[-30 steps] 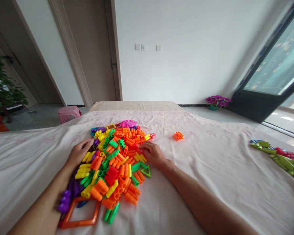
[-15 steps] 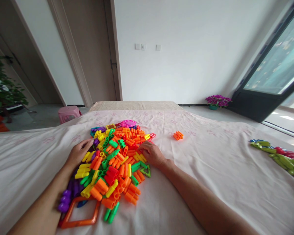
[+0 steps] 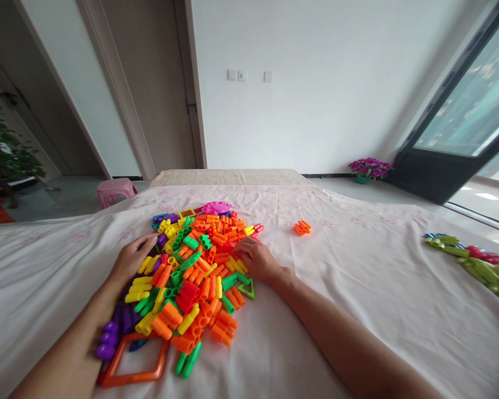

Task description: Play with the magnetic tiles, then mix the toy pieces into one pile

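Note:
A heap of orange, yellow, green, red and purple plastic pieces (image 3: 191, 271) lies on the pale cloth between my two hands. My left hand (image 3: 133, 256) rests against its left edge, near purple and yellow pieces, with fingers pointing inward. At the right edge, my right hand (image 3: 255, 259) touches the heap beside yellow pieces, fingers bent down; whether its fingertips hold anything is hidden. An orange square frame (image 3: 135, 379) lies at the near left, and a green triangle (image 3: 247, 289) is just below my right hand.
A small orange joined cluster (image 3: 302, 228) sits apart, right of the heap. Green, red and blue pieces (image 3: 482, 266) lie at the far right of the cloth-covered table (image 3: 357, 266). Beyond the table are a pink stool (image 3: 116, 188) and purple flowers (image 3: 370, 168).
The view has shifted very slightly. Both hands remain at the sides of the heap, with no visible change in the pieces.

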Available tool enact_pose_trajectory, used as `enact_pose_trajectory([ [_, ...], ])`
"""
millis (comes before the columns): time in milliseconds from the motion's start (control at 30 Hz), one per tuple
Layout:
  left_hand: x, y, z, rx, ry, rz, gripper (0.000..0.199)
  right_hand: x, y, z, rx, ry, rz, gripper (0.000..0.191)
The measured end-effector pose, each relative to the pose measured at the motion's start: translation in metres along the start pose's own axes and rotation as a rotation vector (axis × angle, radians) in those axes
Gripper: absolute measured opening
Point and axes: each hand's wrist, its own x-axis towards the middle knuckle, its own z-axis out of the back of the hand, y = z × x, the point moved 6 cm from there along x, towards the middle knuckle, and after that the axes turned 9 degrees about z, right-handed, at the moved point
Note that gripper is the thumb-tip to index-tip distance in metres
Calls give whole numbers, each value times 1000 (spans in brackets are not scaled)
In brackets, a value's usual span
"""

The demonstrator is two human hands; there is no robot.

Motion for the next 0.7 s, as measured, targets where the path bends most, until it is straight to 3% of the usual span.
enact_pose_trajectory([
  [233,-3,-3,0,31,7,19,58,2,7,4,20,-29,17,22],
  [333,-3,-3,-1,26,7,37,59,1,4,7,75,-126,-24,22],
  [533,-1,1,-1,21,-4,48,56,-9,-32,14,462,-524,-417,18],
  [700,-1,4,0,41,-7,46,55,-15,-46,13,905,-712,-710,17],
])
